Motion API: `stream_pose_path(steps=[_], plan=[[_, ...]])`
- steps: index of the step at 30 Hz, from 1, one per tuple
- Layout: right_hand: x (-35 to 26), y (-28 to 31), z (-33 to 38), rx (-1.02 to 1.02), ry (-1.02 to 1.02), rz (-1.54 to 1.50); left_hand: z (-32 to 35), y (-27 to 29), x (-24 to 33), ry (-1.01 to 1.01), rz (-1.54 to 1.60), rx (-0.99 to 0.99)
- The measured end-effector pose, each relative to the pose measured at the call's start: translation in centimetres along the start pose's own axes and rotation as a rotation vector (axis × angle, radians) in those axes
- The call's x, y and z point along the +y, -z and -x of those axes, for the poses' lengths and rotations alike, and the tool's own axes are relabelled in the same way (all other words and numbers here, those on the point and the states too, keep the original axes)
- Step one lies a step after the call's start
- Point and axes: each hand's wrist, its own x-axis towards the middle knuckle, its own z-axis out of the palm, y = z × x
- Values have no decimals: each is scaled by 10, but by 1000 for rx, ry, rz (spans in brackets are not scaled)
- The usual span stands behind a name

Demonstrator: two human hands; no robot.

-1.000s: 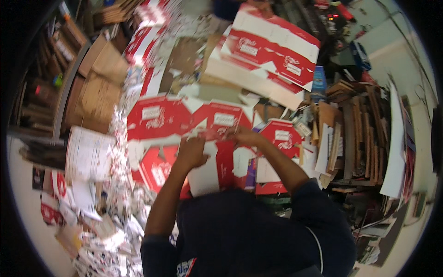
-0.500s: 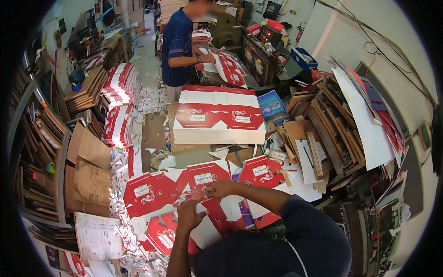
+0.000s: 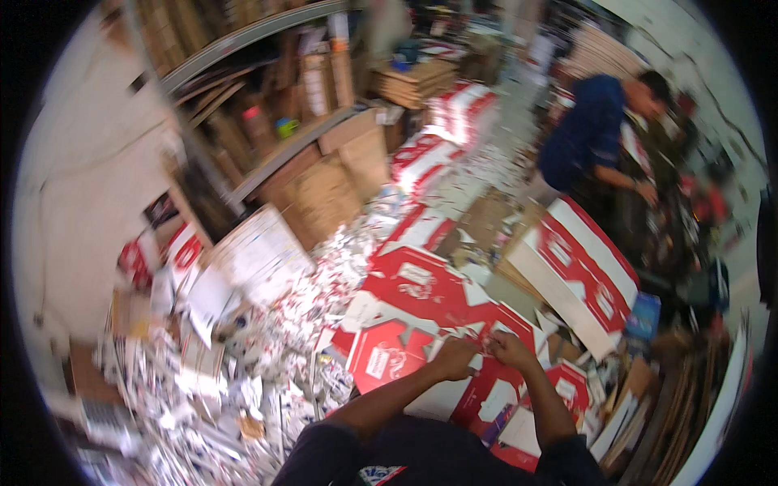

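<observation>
Both hands are close together over the red-and-white printed cardboard sheets point(image 3: 429, 304) lying on the work surface. My left hand point(image 3: 455, 359) is curled closed at the middle of the sheets. Just to its right, my right hand point(image 3: 510, 350) is closed too, with its fingers turned down toward the cardboard. Small white and red paper bits lie around the fingertips. What each hand pinches is blurred and too small to make out. Left of the hands is a cut red panel point(image 3: 381, 356) with a white label. Another red panel point(image 3: 567, 385) lies at the right.
A tall stack of printed sheets point(image 3: 559, 283) stands beyond my hands, near a co-worker point(image 3: 583, 138) in dark blue. Paper scraps point(image 3: 324, 283) cover the floor at the left. Wooden boards point(image 3: 332, 178) lean against a shelf; more printed stacks point(image 3: 425, 162) stand behind.
The view has swung left and tilted, so the shelf and scrap-covered floor now show more. My hands stay close together over the cardboard. The co-worker's arm has moved.
</observation>
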Motion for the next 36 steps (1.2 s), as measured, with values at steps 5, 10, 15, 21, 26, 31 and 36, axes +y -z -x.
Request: stream_pose_path(steps=[5, 10, 15, 21, 26, 31, 36], plan=[[13, -5, 6, 22, -174, -259, -3, 8, 14, 72, -57, -69], [16, 8, 8, 204, -323, -771, -8, -4, 10, 56, -8, -42], [-84, 80, -23, 766, 20, -843, -10, -12, 5, 104, -41, -36], [-266, 96, 5, 1168, 631, -797, -11, -6, 9, 104, -57, -51], [-320, -12, -48, -267, 478, 265, -20, -64, -28, -22, 151, 175], [-248, -29, -56, -99, 381, -88, -27, -70, -32, -88, 209, 238], [-139, -16, -22, 213, 49, -127, -16, -31, -22, 133, -32, 66]])
